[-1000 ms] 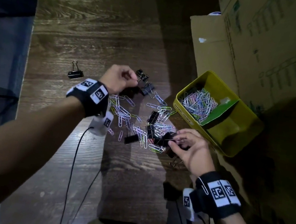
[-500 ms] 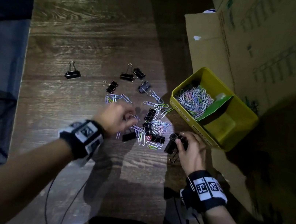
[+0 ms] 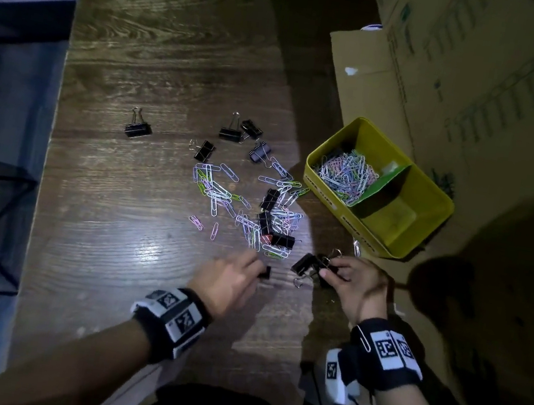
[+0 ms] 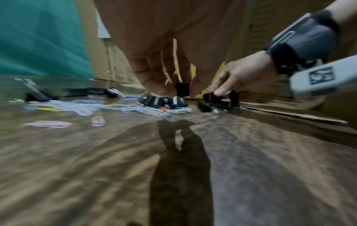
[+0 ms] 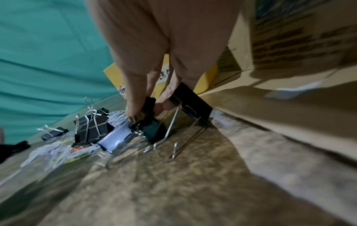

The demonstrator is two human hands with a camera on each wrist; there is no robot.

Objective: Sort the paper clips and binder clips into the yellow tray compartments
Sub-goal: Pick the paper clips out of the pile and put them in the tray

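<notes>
Left hand [image 3: 229, 280] pinches one black binder clip [image 4: 182, 89] just off the worktop [image 3: 113, 248]. Right hand [image 3: 355, 285] grips several gathered clips [image 3: 310, 264] — probably batching for one trip. Yellow tray [image 3: 433, 196] at 2 o'clock; its near compartment looks empty, likely theirs.

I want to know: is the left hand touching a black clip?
Touching. The left wrist view shows the left hand pinching a small black binder clip between its fingertips.
</notes>
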